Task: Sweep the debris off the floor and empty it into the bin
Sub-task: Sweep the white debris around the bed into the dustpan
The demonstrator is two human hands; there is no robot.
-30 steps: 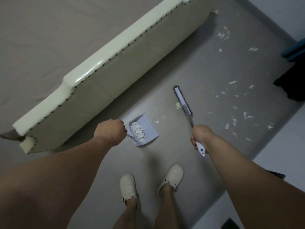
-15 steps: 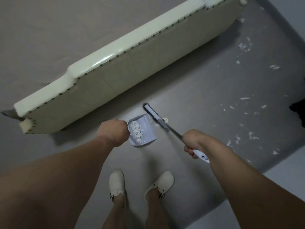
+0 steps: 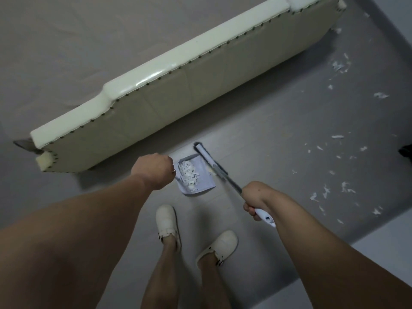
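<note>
My left hand [image 3: 153, 170] is closed on the handle of a pale blue dustpan [image 3: 201, 184] that rests on the grey floor and holds a heap of white scraps [image 3: 189, 172]. My right hand [image 3: 256, 197] grips the white handle of a long broom [image 3: 219, 169]. Its brush head lies along the pan's right edge, where a small scrap [image 3: 211, 172] sits at the lip. Several more white scraps [image 3: 325, 192] are scattered on the floor to the right. No bin is in view.
A cream studded bed footboard [image 3: 169, 108] runs diagonally just beyond the dustpan, with the mattress [image 3: 89, 41] behind it. My feet in white clogs [image 3: 167, 224] stand just below the pan. A paler floor strip [image 3: 383, 246] lies at lower right.
The broom head has swept leftward from the open floor up against the dustpan's right edge, pushing a scrap with it. The dustpan has stayed in place; the view has shifted.
</note>
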